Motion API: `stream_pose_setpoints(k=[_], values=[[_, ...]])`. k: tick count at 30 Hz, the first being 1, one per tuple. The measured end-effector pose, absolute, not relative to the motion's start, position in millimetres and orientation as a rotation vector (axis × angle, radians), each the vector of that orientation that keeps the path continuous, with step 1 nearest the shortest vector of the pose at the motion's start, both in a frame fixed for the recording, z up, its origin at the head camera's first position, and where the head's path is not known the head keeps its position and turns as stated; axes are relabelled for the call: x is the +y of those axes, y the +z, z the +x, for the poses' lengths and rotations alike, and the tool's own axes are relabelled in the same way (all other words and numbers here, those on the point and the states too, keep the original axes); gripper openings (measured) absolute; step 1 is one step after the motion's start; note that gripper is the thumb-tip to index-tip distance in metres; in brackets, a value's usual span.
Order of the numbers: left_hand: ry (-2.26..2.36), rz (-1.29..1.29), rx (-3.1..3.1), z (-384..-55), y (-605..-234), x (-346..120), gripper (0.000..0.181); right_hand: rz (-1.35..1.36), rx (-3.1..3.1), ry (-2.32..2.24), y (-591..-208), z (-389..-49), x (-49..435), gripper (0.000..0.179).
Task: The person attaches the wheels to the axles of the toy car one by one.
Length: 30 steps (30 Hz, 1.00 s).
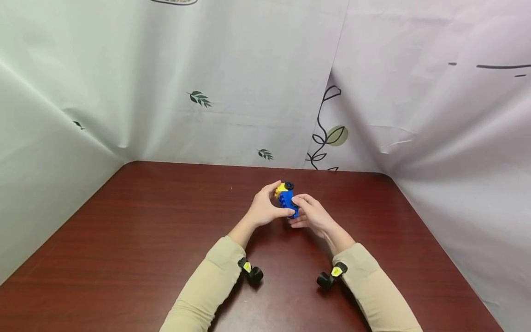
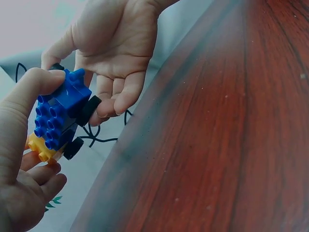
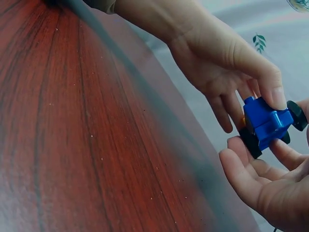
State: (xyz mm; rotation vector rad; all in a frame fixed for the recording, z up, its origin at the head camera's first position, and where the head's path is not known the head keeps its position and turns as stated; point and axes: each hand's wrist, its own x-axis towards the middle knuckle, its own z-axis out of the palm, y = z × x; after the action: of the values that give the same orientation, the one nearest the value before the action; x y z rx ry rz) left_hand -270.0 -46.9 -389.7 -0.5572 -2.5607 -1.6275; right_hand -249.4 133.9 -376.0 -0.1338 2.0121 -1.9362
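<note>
A small toy car of blue building bricks (image 1: 285,199), with a yellow brick section (image 2: 41,148) at one end and black wheels (image 2: 89,111), is held up between both hands above the table. My left hand (image 1: 263,206) grips it along its length, thumb pressed near the blue end and fingers at the yellow end. From the other side my right hand (image 1: 314,216) pinches it at the blue end, its thumb by a black wheel (image 3: 297,116). The right wrist view shows the smooth blue end tilted, with a finger touching below. Studs line one blue side.
The dark red wooden table (image 1: 124,240) extends all around beneath the hands. White cloth (image 1: 257,83) printed with leaves and vines hangs behind and along the sides. A small black camera is strapped at each sleeve (image 1: 211,276).
</note>
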Motion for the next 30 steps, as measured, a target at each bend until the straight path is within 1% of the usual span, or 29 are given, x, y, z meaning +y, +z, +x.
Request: stream_pose_setpoints(k=[5,12,17,22,26,30], values=[[-1.615,-0.584,-2.539,-269.0,-388.1,-45.4,0.093,-0.129,1.968,-1.971,-375.3,-250.1,136.2,0.037],[-1.636,-0.568,-2.527,-266.6,-389.7,-43.0,0.095,-0.114,2.001,-1.953,-377.9,-251.2,141.0,0.055],[-1.644,-0.524,-2.535,-265.0,-389.2,-43.3,0.096,-0.189,2.139,-1.866,-381.8,-252.3,142.2,0.060],[-1.631,-0.461,-2.536,-265.2,-387.8,-45.5,0.095,-0.178,2.220,-1.839,-380.7,-252.3,141.1,0.064],[-1.654,-0.396,-2.517,-266.4,-388.1,-47.1,0.095,-0.177,2.310,-1.852,-380.1,-253.0,141.3,0.057],[-1.719,-0.372,-2.497,-268.3,-389.1,-48.6,0.094,-0.272,2.456,-1.829,-378.9,-250.4,142.8,0.045]])
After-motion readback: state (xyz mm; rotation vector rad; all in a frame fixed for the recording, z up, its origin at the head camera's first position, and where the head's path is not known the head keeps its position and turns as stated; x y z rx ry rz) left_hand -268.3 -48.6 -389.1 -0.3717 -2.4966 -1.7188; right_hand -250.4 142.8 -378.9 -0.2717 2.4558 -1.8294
